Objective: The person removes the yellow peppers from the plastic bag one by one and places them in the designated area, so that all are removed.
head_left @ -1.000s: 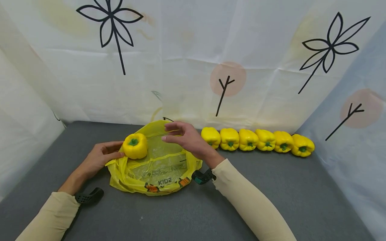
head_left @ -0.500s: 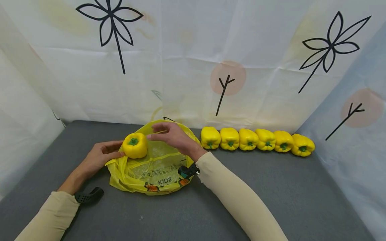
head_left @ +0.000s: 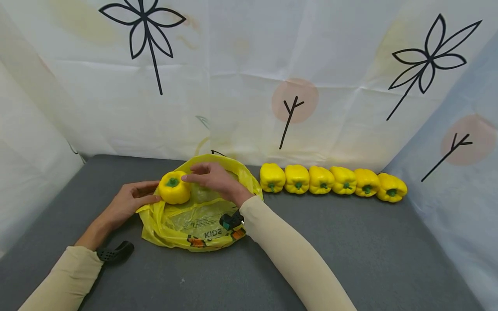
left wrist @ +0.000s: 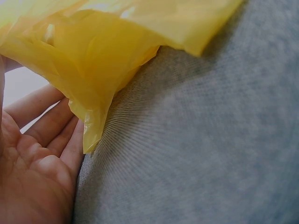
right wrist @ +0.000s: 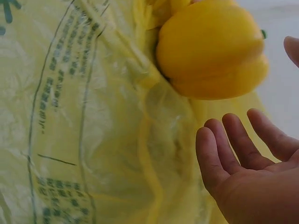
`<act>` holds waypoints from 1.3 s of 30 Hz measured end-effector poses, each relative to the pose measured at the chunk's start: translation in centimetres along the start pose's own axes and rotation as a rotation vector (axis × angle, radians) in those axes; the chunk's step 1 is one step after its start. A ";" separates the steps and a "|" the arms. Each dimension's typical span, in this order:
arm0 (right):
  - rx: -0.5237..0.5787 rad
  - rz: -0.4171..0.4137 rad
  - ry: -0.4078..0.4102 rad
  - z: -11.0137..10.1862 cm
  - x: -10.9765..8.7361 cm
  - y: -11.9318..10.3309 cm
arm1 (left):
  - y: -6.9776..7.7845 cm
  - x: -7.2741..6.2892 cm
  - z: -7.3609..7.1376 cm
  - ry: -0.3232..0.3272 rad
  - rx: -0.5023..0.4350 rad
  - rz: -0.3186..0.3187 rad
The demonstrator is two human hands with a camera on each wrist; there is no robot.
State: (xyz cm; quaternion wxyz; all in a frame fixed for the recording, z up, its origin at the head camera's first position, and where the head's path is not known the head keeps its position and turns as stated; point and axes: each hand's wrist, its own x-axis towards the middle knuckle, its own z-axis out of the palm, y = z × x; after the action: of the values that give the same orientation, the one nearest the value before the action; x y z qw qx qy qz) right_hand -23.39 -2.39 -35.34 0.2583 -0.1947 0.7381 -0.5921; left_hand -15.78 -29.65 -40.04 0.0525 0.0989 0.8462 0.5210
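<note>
A yellow bell pepper [head_left: 174,187], green stem facing the viewer, is at the left side of a spread yellow plastic bag [head_left: 198,216]. My left hand [head_left: 126,203] holds the pepper from the left, fingers behind and thumb in front, at the bag's edge. The left wrist view shows a bag fold [left wrist: 88,79] covering those fingertips. My right hand [head_left: 215,179] reaches over the bag from the right, its thumb tip overlapping the pepper in the head view. In the right wrist view, its fingers are spread and slightly bent, just short of the pepper [right wrist: 212,51].
Several yellow bell peppers [head_left: 320,179] stand in a row along the back right of the grey table [head_left: 350,246]. A white printed cloth [head_left: 249,86] hangs behind the table. Each wrist carries a dark band [head_left: 116,252].
My right hand has moved left over the bag, up to the pepper. The left hand, the pepper it holds and the row of peppers have stayed in place.
</note>
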 end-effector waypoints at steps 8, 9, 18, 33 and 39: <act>-0.045 0.041 -0.027 0.7 0.4 1.2 | 0.0 -0.1 0.1 0.008 -0.012 0.019; -0.061 0.043 -0.026 0.8 0.4 1.2 | 0.0 -0.1 0.0 0.008 -0.014 0.022; -0.134 0.018 -0.053 1.3 0.3 1.4 | 0.1 -0.1 0.0 0.006 -0.033 0.037; -0.207 0.000 -0.138 1.6 0.0 1.4 | -0.1 0.1 0.1 -0.001 -0.019 0.032; -0.179 0.004 -0.158 1.5 -0.3 1.3 | 0.1 0.1 0.1 0.001 -0.020 0.040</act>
State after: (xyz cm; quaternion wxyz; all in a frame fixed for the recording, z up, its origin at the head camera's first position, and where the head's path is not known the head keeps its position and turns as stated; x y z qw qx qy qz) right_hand -22.23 -3.11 -36.77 0.2985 -0.2614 0.7656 -0.5063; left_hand -15.81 -29.51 -40.04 0.0427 0.1152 0.8388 0.5304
